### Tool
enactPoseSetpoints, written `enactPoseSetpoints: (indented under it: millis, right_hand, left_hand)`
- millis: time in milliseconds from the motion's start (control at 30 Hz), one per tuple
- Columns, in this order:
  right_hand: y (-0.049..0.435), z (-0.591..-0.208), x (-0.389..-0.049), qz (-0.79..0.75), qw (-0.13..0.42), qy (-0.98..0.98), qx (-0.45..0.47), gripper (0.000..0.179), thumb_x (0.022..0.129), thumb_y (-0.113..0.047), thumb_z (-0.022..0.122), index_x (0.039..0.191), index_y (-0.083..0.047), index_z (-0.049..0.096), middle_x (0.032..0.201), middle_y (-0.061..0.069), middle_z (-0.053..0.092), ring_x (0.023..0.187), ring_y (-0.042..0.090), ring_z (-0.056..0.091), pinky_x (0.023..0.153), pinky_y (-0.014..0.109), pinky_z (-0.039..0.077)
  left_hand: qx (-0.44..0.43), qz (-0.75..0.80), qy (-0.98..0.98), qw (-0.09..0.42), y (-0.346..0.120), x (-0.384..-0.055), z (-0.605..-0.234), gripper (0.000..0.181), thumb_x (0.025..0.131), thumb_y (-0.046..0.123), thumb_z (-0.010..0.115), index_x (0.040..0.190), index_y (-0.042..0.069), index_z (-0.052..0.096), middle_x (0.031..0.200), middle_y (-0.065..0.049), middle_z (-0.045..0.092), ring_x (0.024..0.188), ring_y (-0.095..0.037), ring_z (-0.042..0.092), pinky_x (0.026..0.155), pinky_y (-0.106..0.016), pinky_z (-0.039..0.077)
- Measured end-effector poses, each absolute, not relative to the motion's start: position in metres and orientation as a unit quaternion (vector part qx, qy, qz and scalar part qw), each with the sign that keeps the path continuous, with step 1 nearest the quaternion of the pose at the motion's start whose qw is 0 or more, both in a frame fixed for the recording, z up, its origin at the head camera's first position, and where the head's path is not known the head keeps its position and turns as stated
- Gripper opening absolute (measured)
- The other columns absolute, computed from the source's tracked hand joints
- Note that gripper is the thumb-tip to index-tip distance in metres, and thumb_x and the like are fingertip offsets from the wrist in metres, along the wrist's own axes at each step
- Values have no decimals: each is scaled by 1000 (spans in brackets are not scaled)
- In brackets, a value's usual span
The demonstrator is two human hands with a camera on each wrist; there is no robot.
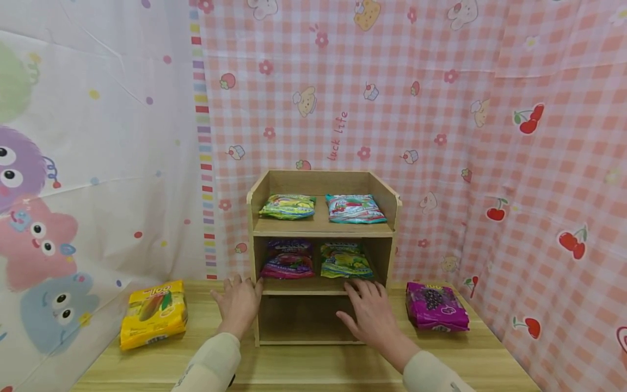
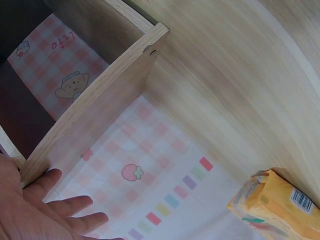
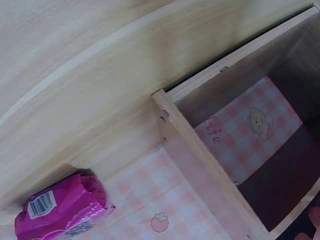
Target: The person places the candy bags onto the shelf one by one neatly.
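A small wooden shelf [image 1: 327, 233] with three levels stands on the table. My left hand [image 1: 238, 302] is at its left side panel, fingers spread; in the left wrist view the left hand [image 2: 37, 210] touches the panel's front edge. My right hand [image 1: 369, 310] is before the lower opening, fingertips at the middle board's front edge. Only fingertips [image 3: 314, 220] of it show in the right wrist view. On the top level lie a yellow-green candy bag [image 1: 288, 207] and a light blue-and-white one [image 1: 356, 209]. Below them are a purple candy bag [image 1: 289, 260] and a green-yellow one [image 1: 345, 261].
On the table [image 1: 303, 370], a yellow candy bag [image 1: 154, 314] with a mango picture lies left of the shelf. To the right is a purple bag [image 1: 436, 306] with a grape picture. Printed curtains [image 1: 333, 81] hang behind and at both sides.
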State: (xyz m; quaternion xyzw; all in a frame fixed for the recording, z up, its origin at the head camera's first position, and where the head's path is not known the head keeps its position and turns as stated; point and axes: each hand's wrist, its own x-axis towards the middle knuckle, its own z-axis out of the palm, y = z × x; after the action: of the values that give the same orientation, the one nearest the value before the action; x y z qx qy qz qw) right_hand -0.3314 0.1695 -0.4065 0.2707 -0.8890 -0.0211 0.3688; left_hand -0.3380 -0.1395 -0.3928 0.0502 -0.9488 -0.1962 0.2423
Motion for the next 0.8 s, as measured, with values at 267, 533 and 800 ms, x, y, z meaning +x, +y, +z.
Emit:
enactPoseSetpoints:
  millis: [267,533,800]
  right_hand:
    - [182,-413,-334,23,435,-845,310,53,92,-45,67,129,-7,63,125,14,57,110,35,56,94,57,42]
    - [197,-415,-336,54,534,-769,348,47,102,-46,47,111,-7,72,108,13,63,95,32,61,81,51,49]
    - [222,-420,-343,60,571,-741,347,38,98,-39,50,91,-9,72,89,8,61,75,27,59,70,49,48]
  left_hand:
    - [49,-198,-948,245,-140,-338,-394,43,103,37,49,106,-1,70,124,-27,57,126,-53,41,99,-80,16]
    - [50,-199,-949,240,-140,-339,-393,44,103,37,48,109,-1,69,127,-28,56,127,-53,39,100,-80,15]
    - [51,-201,-949,236,-140,-339,-392,44,103,37,48,109,-1,69,127,-27,56,127,-52,39,100,-80,16]
